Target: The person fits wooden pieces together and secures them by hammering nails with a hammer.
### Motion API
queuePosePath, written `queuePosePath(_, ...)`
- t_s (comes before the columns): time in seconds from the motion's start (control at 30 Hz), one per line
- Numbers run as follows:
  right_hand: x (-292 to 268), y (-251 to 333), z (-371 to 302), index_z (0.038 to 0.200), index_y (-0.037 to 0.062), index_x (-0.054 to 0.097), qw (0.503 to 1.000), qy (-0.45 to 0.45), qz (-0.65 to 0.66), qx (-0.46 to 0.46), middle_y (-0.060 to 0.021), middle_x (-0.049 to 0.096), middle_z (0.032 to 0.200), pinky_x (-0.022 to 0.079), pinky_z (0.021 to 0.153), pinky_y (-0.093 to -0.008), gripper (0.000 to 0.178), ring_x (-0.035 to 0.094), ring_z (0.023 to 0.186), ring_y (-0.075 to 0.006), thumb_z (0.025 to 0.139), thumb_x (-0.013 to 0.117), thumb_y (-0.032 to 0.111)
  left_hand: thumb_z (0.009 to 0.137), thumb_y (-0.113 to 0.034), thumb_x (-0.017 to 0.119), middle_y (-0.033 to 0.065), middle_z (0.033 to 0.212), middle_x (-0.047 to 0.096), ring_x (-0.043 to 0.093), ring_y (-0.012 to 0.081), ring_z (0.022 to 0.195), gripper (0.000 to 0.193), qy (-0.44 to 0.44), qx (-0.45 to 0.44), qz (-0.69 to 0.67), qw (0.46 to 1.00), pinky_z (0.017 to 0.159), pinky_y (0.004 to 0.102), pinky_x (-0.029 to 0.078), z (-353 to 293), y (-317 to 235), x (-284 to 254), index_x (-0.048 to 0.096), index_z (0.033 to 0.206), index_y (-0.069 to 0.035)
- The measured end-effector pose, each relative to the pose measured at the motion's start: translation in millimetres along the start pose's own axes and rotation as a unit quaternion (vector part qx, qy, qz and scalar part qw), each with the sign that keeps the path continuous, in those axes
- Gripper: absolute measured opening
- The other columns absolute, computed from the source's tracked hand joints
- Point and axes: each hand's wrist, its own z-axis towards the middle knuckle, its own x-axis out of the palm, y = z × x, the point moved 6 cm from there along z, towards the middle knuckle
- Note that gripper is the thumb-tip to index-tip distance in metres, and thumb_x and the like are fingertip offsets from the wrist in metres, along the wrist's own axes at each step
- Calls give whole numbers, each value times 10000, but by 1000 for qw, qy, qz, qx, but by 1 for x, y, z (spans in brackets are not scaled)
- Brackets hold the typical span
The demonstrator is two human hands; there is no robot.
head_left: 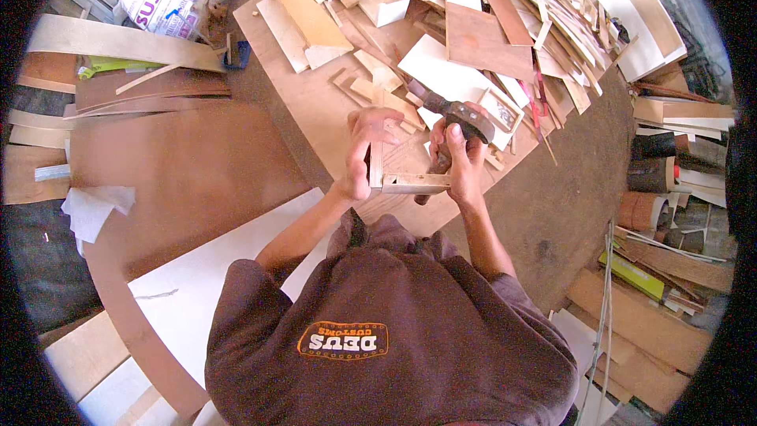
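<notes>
Dark brown shirt (465, 363) nearest. Left hand (363, 150), half curled, grips pale wooden L-shaped frame (414, 183) above near corner of brown plywood table (303, 106); right hand (465, 164) wraps around dark round-ended tool (471, 121). Frame could skew if left grip slips or tool bumps it. Longer strip runs left-right; shorter arm points away from body.

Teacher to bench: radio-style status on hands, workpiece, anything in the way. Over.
Left hand gripping wood piece. Right hand gripping dark tool. Offcuts crowd table just beyond hands.
</notes>
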Motion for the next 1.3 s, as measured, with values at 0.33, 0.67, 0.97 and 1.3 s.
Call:
queuePosePath(0.33, -5, -4, 3, 1152, 105, 374, 998, 56, -2, -9, -29, 530, 811, 423, 521, -247, 463, 501, 648, -91, 919, 658, 386, 1003, -580, 163, 155, 1230, 537, 441, 254, 1184, 711, -11, -106, -66, 992, 1060, 426, 290, 15, 10, 9, 607, 1009, -25)
queuePosePath(0.67, -2, -3, 4, 1149, 92, 349, 994, 96, -43, 1, -55, 576, 860, 469, 590, -254, 656, 560, 713, -113, 835, 733, 522, 1011, -549, 205, 134, 1162, 523, 431, 247, 1183, 676, -20, -138, -119, 983, 1056, 410, 290, 13, 17, 6, 623, 998, -18)
queuePosePath(0.97, 5, 2, 13, 1150, 79, 363, 995, 90, -34, -18, -53, 557, 886, 461, 585, -235, 609, 558, 721, -104, 858, 731, 467, 1018, -522, 184, 139, 1138, 526, 429, 261, 1133, 648, -5, -131, -54, 990, 1032, 411, 286, 16, 20, 2, 612, 964, -38)
queuePosePath(1.3, -18, -6, 33, 1189, 87, 366, 997, 28, -75, -21, -5, 523, 783, 375, 484, -224, 548, 480, 617, -72, 941, 596, 519, 1026, -380, 252, 116, 1222, 539, 467, 234, 1155, 492, -17, -186, -183, 965, 1011, 361, 335, 48, 42, 21, 606, 992, -40)
